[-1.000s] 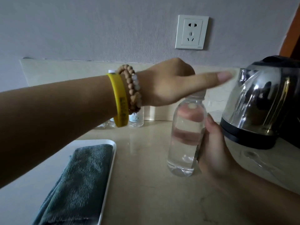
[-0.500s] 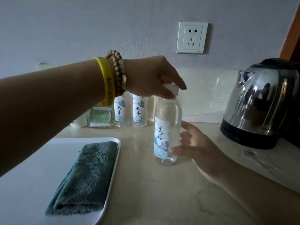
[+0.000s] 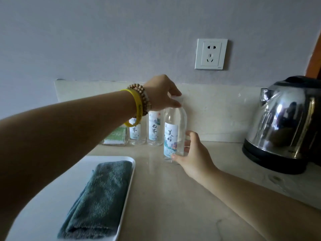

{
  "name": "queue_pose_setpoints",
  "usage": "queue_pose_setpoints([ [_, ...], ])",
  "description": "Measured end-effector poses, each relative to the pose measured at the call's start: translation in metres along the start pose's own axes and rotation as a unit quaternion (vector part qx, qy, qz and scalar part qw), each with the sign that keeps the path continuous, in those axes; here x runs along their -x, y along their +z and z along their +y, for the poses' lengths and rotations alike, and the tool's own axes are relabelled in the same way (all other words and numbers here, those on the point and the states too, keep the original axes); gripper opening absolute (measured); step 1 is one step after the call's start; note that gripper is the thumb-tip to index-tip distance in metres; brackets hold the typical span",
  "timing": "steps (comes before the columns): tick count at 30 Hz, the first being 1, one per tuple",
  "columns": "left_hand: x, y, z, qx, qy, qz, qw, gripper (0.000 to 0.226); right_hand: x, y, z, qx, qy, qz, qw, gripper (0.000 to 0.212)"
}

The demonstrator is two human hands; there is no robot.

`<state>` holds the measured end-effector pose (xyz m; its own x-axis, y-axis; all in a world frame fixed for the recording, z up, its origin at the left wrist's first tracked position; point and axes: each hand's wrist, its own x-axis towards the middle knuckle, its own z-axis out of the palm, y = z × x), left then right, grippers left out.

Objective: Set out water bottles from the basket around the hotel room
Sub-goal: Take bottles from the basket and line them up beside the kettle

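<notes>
Both hands are on one water bottle [image 3: 175, 134]: the left hand [image 3: 160, 93] pinches its white cap from above, the right hand [image 3: 192, 153] curls loosely round its lower part, fingertips touching the label.

That bottle stands upright on the pale counter [image 3: 173, 197], just in front of and to the right of two more labelled bottles [image 3: 145, 129] lined up against the backsplash. On the left wrist sit a yellow band [image 3: 138, 108] and a string of wooden beads [image 3: 142, 96]. Left of the bottles, partly behind the forearm, is a small clear holder with green packets [image 3: 116, 137]. Nearer, a white tray [image 3: 129, 173] carries a folded dark green cloth [image 3: 102, 197]. Off to the right stands a shiny steel kettle [image 3: 284, 126], well apart from the bottles, with a white wall socket [image 3: 211, 54] above.
</notes>
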<state>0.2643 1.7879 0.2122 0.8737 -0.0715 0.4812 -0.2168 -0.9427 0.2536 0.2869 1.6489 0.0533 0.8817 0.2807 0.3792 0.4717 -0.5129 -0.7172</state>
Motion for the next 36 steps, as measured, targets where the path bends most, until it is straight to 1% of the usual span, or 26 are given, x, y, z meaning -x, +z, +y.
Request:
queue_pose_setpoints([
  [3,-0.014,0.011,-0.009,0.018,-0.015,0.019,1.000,0.042,-0.016,0.010,0.005,0.016,0.011,0.025,0.999,0.065],
  [5,-0.024,0.016,-0.015,-0.017,-0.010,0.033,0.999,0.042,-0.028,0.014,0.009,0.025,0.010,0.033,0.999,0.060],
  [8,-0.038,0.023,-0.024,-0.080,0.007,0.056,0.995,0.043,-0.042,0.018,0.016,0.045,0.005,0.033,0.998,0.061],
  [10,-0.048,0.027,-0.028,-0.117,0.019,0.057,0.991,0.046,-0.050,0.020,0.019,0.054,-0.003,0.030,0.998,0.060],
  [13,-0.058,0.033,-0.035,-0.145,0.022,0.059,0.987,0.048,-0.059,0.023,0.020,0.056,0.006,0.019,0.998,0.057],
  [15,-0.062,0.036,-0.040,-0.157,0.015,0.055,0.986,0.048,-0.065,0.025,0.021,0.058,0.013,0.016,0.998,0.048],
  [17,-0.065,0.038,-0.043,-0.161,0.008,0.045,0.986,0.049,-0.067,0.026,0.021,0.078,0.014,0.014,0.997,0.044],
  [20,-0.068,0.040,-0.044,-0.154,0.006,0.047,0.987,0.048,-0.070,0.027,0.021,0.097,0.012,0.003,0.995,0.048],
  [25,-0.067,0.046,-0.044,-0.128,0.002,0.075,0.989,0.047,-0.071,0.026,0.020,0.104,0.014,-0.019,0.994,0.057],
  [30,-0.065,0.049,-0.046,-0.151,-0.001,0.070,0.986,0.046,-0.070,0.025,0.020,0.112,0.020,-0.029,0.993,0.060],
  [33,-0.059,0.053,-0.046,-0.155,0.009,0.067,0.986,0.044,-0.067,0.024,0.018,0.113,0.032,-0.022,0.993,0.057],
  [36,-0.049,0.056,-0.044,-0.118,0.006,0.043,0.992,0.048,-0.060,0.021,0.017,0.103,0.045,-0.013,0.994,0.050],
])
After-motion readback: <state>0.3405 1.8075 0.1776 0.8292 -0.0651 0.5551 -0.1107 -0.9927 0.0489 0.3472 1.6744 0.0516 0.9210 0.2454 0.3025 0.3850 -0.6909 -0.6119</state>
